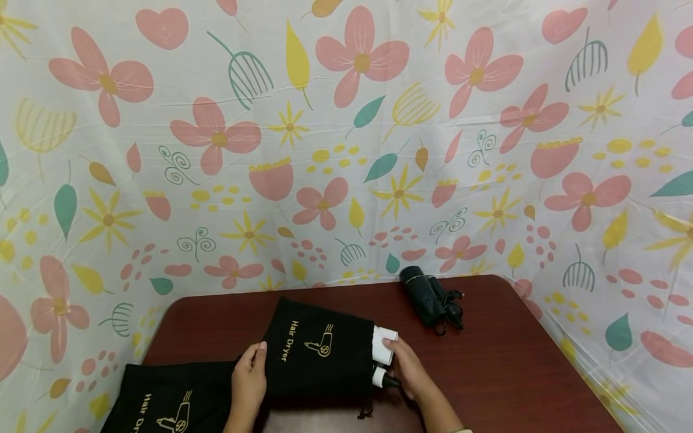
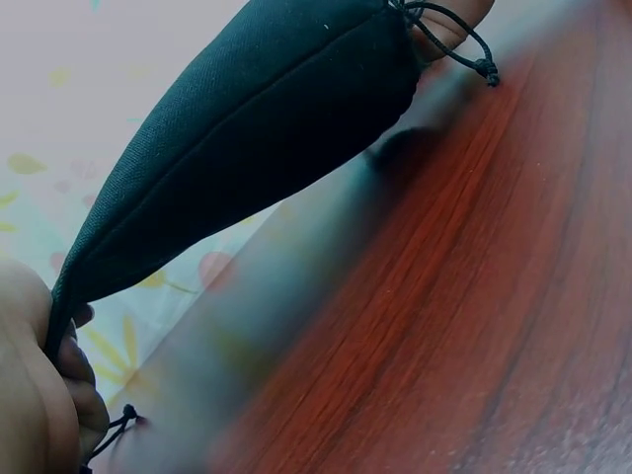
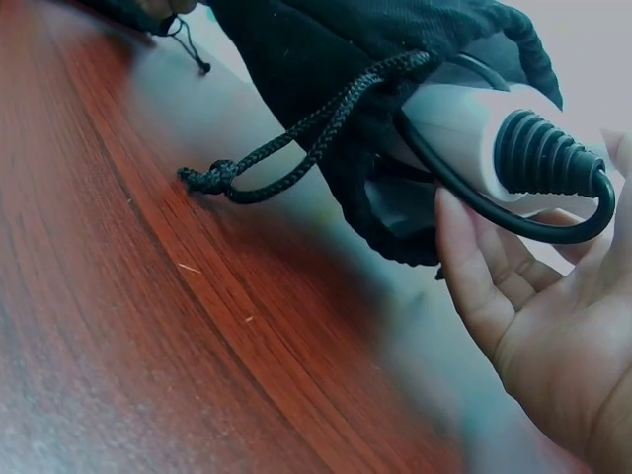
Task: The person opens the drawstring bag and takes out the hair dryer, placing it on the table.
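Observation:
A black drawstring bag (image 1: 319,355) printed "Hair Dryer" is held up over the table. My left hand (image 1: 249,376) pinches its left, closed end between thumb and fingers. Out of the bag's open right end stick the white body and handle of a hair dryer (image 1: 384,344), the rest hidden inside. My right hand (image 1: 414,367) grips the dryer's white body. The right wrist view shows the handle's ribbed black cord sleeve (image 3: 548,158), with the cord bent back into the bag. A knotted drawstring (image 3: 276,163) hangs from the mouth.
A second black "Hair Dryer" bag (image 1: 173,397) lies at the table's left front. Toward the back right of the reddish-brown table (image 1: 503,361) is a dark hair dryer (image 1: 425,297) with its cord bundled. A flower-patterned sheet (image 1: 325,150) surrounds the back and sides.

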Motion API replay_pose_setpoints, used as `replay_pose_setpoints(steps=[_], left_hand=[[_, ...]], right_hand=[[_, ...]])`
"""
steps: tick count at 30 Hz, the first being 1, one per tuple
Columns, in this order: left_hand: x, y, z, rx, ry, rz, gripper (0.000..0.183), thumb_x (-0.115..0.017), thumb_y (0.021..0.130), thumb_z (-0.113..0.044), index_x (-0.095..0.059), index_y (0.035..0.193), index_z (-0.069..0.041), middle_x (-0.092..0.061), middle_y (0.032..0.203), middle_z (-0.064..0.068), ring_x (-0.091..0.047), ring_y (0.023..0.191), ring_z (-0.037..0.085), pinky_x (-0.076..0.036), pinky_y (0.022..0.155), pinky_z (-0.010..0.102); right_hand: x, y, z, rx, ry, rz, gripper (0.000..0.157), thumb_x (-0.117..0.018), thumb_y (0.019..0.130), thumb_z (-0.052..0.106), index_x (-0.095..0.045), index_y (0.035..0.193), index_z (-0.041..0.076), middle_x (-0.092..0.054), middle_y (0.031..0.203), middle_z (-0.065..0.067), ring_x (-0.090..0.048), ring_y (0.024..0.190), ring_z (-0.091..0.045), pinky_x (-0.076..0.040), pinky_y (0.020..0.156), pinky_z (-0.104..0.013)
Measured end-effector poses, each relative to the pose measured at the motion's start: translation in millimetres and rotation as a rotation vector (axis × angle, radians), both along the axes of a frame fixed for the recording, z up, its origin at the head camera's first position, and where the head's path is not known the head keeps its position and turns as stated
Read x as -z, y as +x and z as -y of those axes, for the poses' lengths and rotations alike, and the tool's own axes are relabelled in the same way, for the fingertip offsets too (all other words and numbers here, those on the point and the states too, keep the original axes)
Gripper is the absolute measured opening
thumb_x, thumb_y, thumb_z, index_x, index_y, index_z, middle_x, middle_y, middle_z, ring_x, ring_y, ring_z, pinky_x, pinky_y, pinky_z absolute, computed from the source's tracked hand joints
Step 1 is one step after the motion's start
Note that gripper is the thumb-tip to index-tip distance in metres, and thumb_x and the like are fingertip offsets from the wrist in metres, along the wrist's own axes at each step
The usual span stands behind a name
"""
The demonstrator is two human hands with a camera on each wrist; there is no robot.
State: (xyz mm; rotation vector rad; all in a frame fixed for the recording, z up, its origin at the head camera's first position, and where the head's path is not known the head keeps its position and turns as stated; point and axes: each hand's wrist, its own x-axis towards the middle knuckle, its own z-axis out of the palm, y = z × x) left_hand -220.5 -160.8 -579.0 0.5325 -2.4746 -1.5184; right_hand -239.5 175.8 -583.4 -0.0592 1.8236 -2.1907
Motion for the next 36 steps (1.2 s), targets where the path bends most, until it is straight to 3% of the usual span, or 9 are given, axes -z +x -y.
replay_pose_setpoints(steps=[4, 12, 22, 28, 36], left_hand=[[-0.3, -0.7, 1.7, -0.018, 0.008, -0.011, 0.040, -0.045, 0.098, -0.054, -0.069, 0.106, -0.023, -0.068, 0.094, 0.002, -0.058, 0.080, 0.013, -0.045, 0.072, 0.027], [0.0, -2.2, 4.8, -0.022, 0.012, -0.020, 0.039, -0.046, 0.098, -0.053, -0.070, 0.107, -0.023, -0.070, 0.099, 0.002, -0.059, 0.083, 0.012, -0.046, 0.072, 0.027], [-1.2, -3.1, 10.0, -0.011, 0.002, -0.026, 0.042, -0.044, 0.098, -0.053, -0.069, 0.111, -0.022, -0.069, 0.107, 0.003, -0.059, 0.092, 0.015, -0.046, 0.077, 0.029], [-2.7, -2.1, 13.0, -0.004, -0.004, -0.008, 0.046, -0.041, 0.099, -0.054, -0.067, 0.116, -0.020, -0.068, 0.117, 0.006, -0.060, 0.103, 0.021, -0.047, 0.083, 0.036], [-3.2, -3.1, 18.2, -0.031, -0.006, -0.021, 0.046, -0.043, 0.098, -0.054, -0.068, 0.114, -0.019, -0.069, 0.106, 0.007, -0.060, 0.088, 0.015, -0.045, 0.073, 0.029]], right_hand=[[-1.1, 0.4, -0.9, 0.033, 0.012, 0.006, 0.048, -0.043, 0.101, 0.034, -0.036, 0.137, 0.002, -0.060, 0.106, -0.003, -0.058, 0.098, -0.018, -0.050, 0.086, -0.038], [-0.7, 1.2, -4.8, 0.058, 0.004, -0.003, 0.039, -0.044, 0.101, 0.033, -0.043, 0.129, 0.006, -0.060, 0.101, -0.002, -0.058, 0.092, -0.018, -0.050, 0.082, -0.039], [2.4, -0.3, -11.6, 0.066, 0.027, 0.033, 0.049, -0.041, 0.102, 0.035, -0.037, 0.140, 0.004, -0.059, 0.110, -0.003, -0.057, 0.099, -0.019, -0.050, 0.085, -0.039], [1.5, 1.2, -14.0, 0.087, 0.015, 0.036, 0.049, -0.043, 0.101, 0.034, -0.038, 0.139, 0.003, -0.058, 0.110, -0.003, -0.057, 0.100, -0.019, -0.051, 0.085, -0.039], [3.0, 2.4, -18.7, 0.149, 0.006, 0.027, 0.044, -0.044, 0.100, 0.032, -0.043, 0.134, 0.004, -0.058, 0.109, -0.005, -0.057, 0.099, -0.020, -0.051, 0.083, -0.040]])
